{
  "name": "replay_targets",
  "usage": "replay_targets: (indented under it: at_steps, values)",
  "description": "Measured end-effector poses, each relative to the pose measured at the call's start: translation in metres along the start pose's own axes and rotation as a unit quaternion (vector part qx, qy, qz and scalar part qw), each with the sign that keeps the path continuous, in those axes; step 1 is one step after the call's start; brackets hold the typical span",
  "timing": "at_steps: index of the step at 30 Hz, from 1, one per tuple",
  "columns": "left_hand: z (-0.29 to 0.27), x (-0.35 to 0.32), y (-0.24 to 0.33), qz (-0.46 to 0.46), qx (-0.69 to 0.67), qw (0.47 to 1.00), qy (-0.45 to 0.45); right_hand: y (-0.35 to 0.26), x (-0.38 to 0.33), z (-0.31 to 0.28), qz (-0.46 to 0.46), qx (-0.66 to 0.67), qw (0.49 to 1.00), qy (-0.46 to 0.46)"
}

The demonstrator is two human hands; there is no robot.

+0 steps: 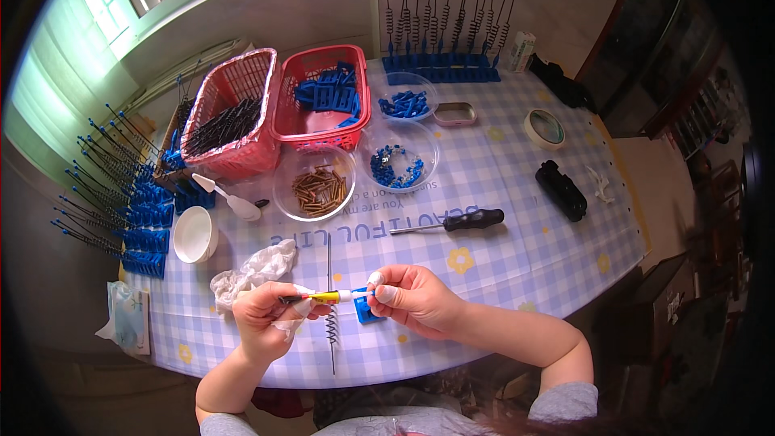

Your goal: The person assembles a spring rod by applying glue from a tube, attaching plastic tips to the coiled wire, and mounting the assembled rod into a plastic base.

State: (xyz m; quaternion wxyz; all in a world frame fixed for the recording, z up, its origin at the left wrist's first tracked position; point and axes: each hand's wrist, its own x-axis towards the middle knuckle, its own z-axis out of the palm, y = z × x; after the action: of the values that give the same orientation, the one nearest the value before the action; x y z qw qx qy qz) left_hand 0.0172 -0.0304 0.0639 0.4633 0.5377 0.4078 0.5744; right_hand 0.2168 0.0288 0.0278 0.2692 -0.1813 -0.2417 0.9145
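Note:
My left hand (pixel 265 315) is closed around a small yellow and black glue tube (pixel 326 297), its white nozzle pointing right. White wrapping covers some of my fingertips. At the nozzle's end, my right hand (pixel 416 300) is closed in a pinch; what sits between the fingertips is too small to make out. Partly hidden behind the right fingers, a blue plastic base piece (pixel 365 308) lies on the cloth. A thin dark rod with a coiled spring (pixel 332 329) lies upright in the picture beneath the tube, between my hands.
Red baskets hold dark rods (pixel 226 127) and blue parts (pixel 329 95). Clear bowls contain brass-coloured pieces (pixel 320 191), blue-white bits (pixel 397 168) and blue pieces (pixel 404 104). A screwdriver (pixel 475 220), tape roll (pixel 544 128), crumpled tissue (pixel 257 270) and white cup (pixel 194 236) lie around.

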Motion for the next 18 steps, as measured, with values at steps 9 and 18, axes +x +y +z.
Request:
replay_targets:
  at_steps: [9, 18]
  values:
    - [0.0015, 0.0014, 0.0002, -0.017, 0.01, 1.0, 0.005, 0.0008, -0.0002, 0.0004, 0.0, 0.001, 1.0, 0.0]
    - [0.0048, 0.0021, -0.0037, -0.025, -0.015, 0.998, 0.063, -0.0017, -0.001, 0.0018, -0.003, 0.001, 1.0, 0.003]
